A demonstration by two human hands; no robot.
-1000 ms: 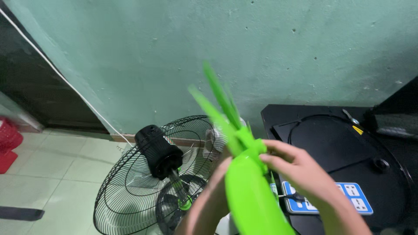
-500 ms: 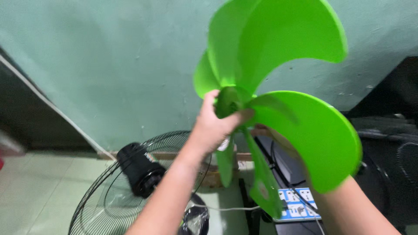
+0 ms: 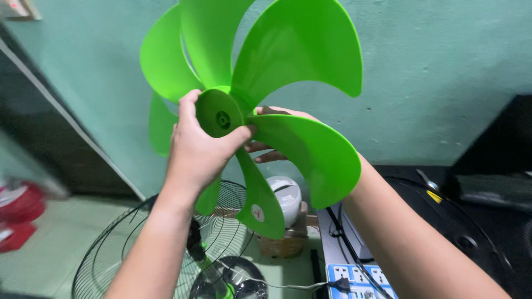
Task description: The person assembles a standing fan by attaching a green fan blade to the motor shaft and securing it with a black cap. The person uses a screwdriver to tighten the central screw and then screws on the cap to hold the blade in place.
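- You hold the green fan blade [image 3: 249, 105] up in front of your face, against the pale green wall [image 3: 443, 83], hub towards you so its centre hole shows
- Your left hand [image 3: 197, 147] is closed round the hub from the left, thumb laid across its lower edge and fingers curled over the rim; gripping there seems to spare the thin blades any bending
- Your right hand [image 3: 271, 135] reaches in from behind, mostly hidden by one blade; its fingertips rest on the back of the hub, so it steadies rather than carries, though how tightly it closes you cannot tell
- Below, the black wire fan guard [image 3: 138, 249] leans near the wall on the tiled floor [image 3: 39, 266], well under the blade
- A white rounded appliance [image 3: 285, 196] sits on a small cardboard box between guard and black cabinet [image 3: 471, 221]
- A blue and white power strip [image 3: 360, 277] lies at the cabinet's near edge, a plug seated in it
- Something red [image 3: 19, 213] blurs at far left
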